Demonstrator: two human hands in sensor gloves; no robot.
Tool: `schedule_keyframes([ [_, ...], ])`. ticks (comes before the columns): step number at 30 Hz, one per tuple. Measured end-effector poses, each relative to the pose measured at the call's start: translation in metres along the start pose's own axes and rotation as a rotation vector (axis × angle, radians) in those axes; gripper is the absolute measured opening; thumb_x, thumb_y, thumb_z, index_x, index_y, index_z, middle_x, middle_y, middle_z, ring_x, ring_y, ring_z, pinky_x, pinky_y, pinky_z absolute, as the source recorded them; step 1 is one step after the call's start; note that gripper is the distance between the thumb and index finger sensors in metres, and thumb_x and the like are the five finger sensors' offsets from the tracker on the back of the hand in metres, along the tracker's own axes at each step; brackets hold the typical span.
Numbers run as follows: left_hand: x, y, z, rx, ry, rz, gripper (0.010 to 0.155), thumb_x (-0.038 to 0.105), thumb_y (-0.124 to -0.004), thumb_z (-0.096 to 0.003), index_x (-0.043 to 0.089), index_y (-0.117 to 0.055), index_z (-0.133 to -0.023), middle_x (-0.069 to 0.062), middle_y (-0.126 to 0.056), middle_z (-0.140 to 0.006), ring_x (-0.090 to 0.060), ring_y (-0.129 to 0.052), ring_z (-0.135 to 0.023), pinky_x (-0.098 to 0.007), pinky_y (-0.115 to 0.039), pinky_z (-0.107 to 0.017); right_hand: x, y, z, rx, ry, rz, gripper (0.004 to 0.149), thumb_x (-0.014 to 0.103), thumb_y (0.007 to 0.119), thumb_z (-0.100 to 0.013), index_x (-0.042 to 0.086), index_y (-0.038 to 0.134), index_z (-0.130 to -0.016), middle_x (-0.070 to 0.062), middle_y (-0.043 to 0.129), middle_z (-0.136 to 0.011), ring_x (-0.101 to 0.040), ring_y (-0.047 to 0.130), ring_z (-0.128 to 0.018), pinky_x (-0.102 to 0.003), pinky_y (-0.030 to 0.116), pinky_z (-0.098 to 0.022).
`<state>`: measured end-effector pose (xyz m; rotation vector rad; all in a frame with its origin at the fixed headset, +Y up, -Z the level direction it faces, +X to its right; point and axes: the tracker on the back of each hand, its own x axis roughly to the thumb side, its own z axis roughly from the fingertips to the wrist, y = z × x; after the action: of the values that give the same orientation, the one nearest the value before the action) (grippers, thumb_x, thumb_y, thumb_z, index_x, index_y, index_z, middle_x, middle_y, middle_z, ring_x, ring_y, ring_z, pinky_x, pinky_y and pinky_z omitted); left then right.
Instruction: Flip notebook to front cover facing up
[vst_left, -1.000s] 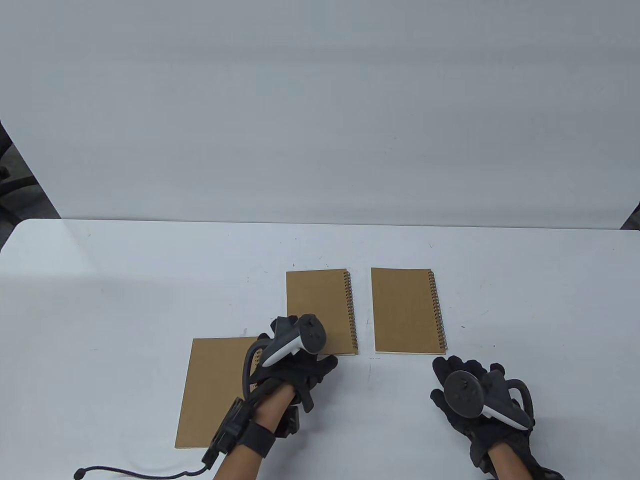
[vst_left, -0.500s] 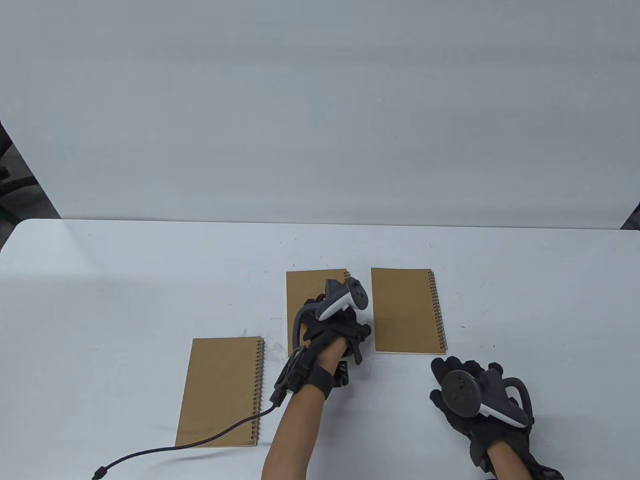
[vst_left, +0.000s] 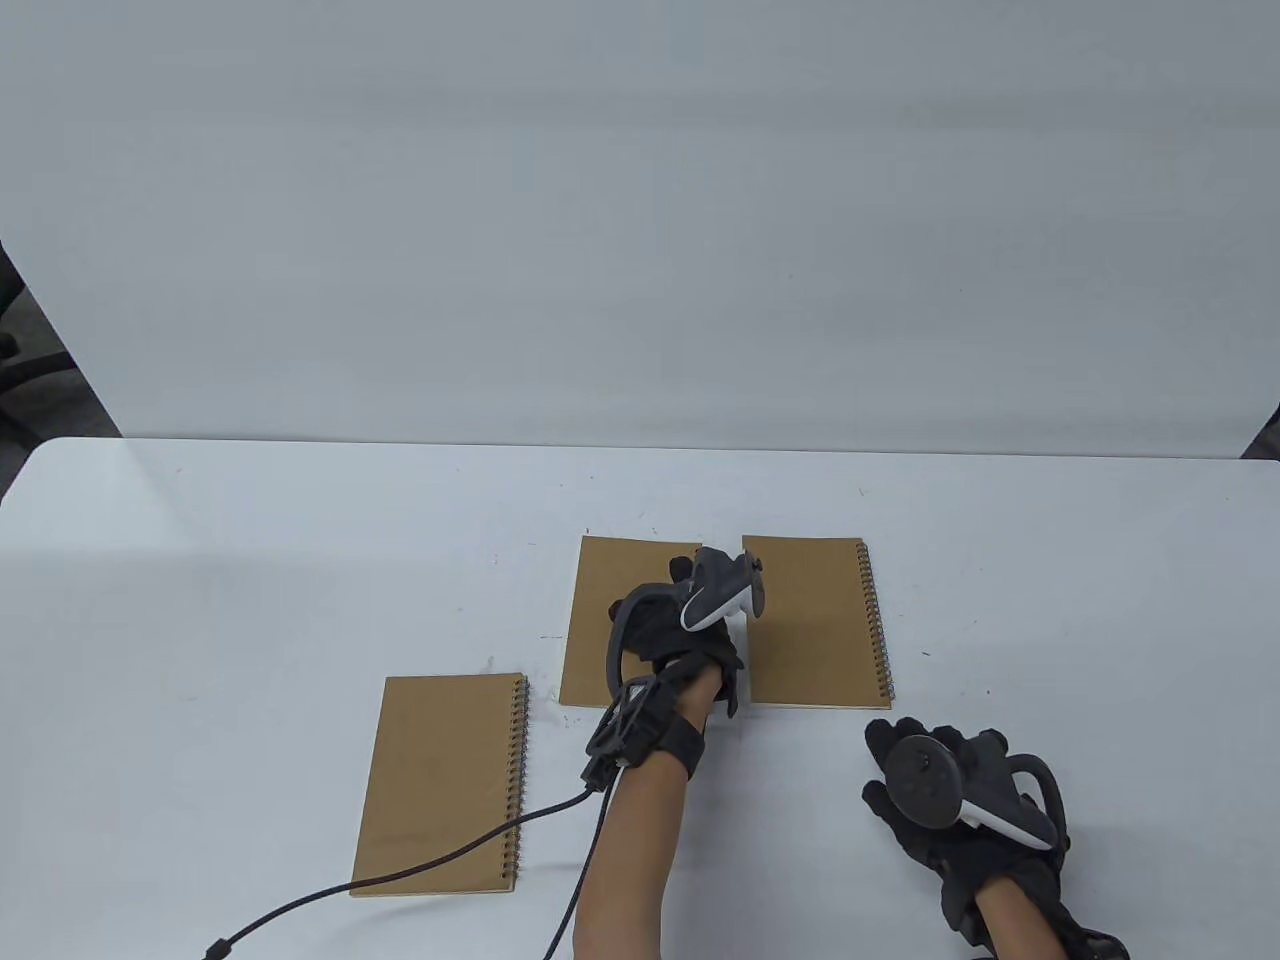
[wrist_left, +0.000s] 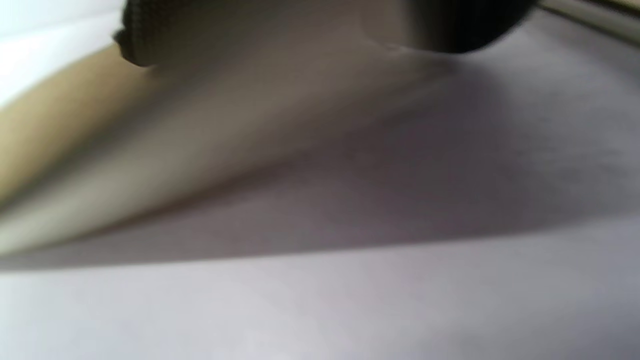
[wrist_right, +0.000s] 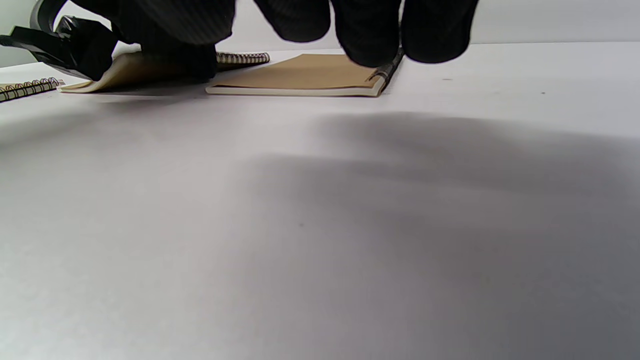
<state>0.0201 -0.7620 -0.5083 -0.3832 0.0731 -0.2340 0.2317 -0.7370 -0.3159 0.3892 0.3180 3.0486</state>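
Three brown spiral-bound notebooks lie on the white counter (vst_left: 250, 560) — no container is among them. The middle notebook (vst_left: 610, 620) sits near the counter's centre, and the left hand (vst_left: 690, 650) grips its spiral edge; in the right wrist view that edge is raised off the counter while the other stays down. Just beside it, toward the right edge, the right notebook (vst_left: 815, 620) lies flat, spiral on its right. The left notebook (vst_left: 440, 785) lies flat nearer the front edge, a black cable (vst_left: 400, 880) crossing its front corner. The right hand (vst_left: 950, 800) rests palm-down on the counter near the front edge, fingers (wrist_right: 370, 35) loosely spread and holding nothing. Behind the counter stands a plain white wall (vst_left: 640, 220).
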Motion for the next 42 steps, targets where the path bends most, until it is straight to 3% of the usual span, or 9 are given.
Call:
schedule_keyframes([
  [7,-0.029,0.017,0.023,-0.045,-0.067,0.174,0.086,0.017,-0.068,-0.0561,0.005,0.003,-0.103,-0.030,-0.054,-0.109,-0.056,-0.073,-0.093,-0.049,-0.079,-0.062,-0.001,-0.004,0.000,-0.023,-0.001,-0.012,0.063,0.044,0.060,-0.057,0.011,0.050,-0.109,-0.026,0.062,-0.114,-0.056,0.063,-0.096,-0.080,0.038,-0.060],
  [12,-0.052,0.045,0.058,0.111,-0.064,0.156,0.085,0.012,-0.068,-0.0556,0.007,0.002,-0.104,-0.026,-0.063,-0.107,-0.047,-0.092,-0.083,-0.041,-0.089,-0.056,-0.003,-0.004,-0.001,-0.020,0.005,-0.017,0.063,0.044,0.060,-0.057,0.011,0.050,-0.109,-0.026,0.062,-0.114,-0.056,0.063,-0.096,-0.080,0.038,-0.060],
  [17,-0.085,0.057,0.090,0.092,-0.085,0.328,0.086,0.013,-0.067,-0.0558,0.008,0.003,-0.104,-0.025,-0.062,-0.102,-0.034,-0.092,-0.074,-0.034,-0.092,-0.049,-0.009,0.001,-0.002,0.009,0.027,-0.020,0.063,0.044,0.060,-0.057,0.011,0.050,-0.109,-0.026,0.062,-0.114,-0.056,0.064,-0.096,-0.080,0.038,-0.060],
  [21,-0.105,0.034,0.105,0.001,-0.115,0.563,0.087,0.015,-0.067,-0.0570,0.007,0.006,-0.104,-0.027,-0.061,-0.098,-0.032,-0.090,-0.068,-0.032,-0.092,-0.042,-0.012,-0.001,0.000,-0.001,0.028,-0.051,0.063,0.044,0.060,-0.057,0.011,0.050,-0.109,-0.026,0.062,-0.114,-0.056,0.063,-0.096,-0.080,0.038,-0.060],
  [23,-0.112,0.018,0.109,-0.023,-0.103,0.598,0.087,0.016,-0.066,-0.0575,0.007,0.006,-0.103,-0.027,-0.060,-0.097,-0.031,-0.090,-0.066,-0.031,-0.092,-0.040,-0.011,-0.002,0.001,-0.012,0.026,-0.053,0.063,0.044,0.060,-0.057,0.011,0.050,-0.109,-0.026,0.062,-0.114,-0.056,0.063,-0.096,-0.080,0.038,-0.060],
  [32,-0.123,-0.036,0.115,-0.073,-0.046,0.457,0.098,0.036,-0.076,-0.0578,0.006,0.005,-0.104,-0.018,-0.071,-0.090,-0.020,-0.092,-0.053,-0.027,-0.091,-0.029,-0.011,0.001,0.001,0.013,0.031,-0.048,0.063,0.044,0.060,-0.057,0.010,0.050,-0.109,-0.026,0.062,-0.114,-0.056,0.063,-0.096,-0.080,0.038,-0.060],
  [42,-0.111,-0.065,0.109,-0.118,-0.032,0.291,0.100,0.048,-0.072,-0.0568,0.008,0.005,-0.105,-0.016,-0.074,-0.088,-0.021,-0.092,-0.053,-0.029,-0.089,-0.027,-0.011,0.002,0.002,0.033,0.043,-0.043,0.062,0.044,0.060,-0.057,0.010,0.051,-0.109,-0.026,0.062,-0.114,-0.056,0.063,-0.095,-0.080,0.038,-0.060],
])
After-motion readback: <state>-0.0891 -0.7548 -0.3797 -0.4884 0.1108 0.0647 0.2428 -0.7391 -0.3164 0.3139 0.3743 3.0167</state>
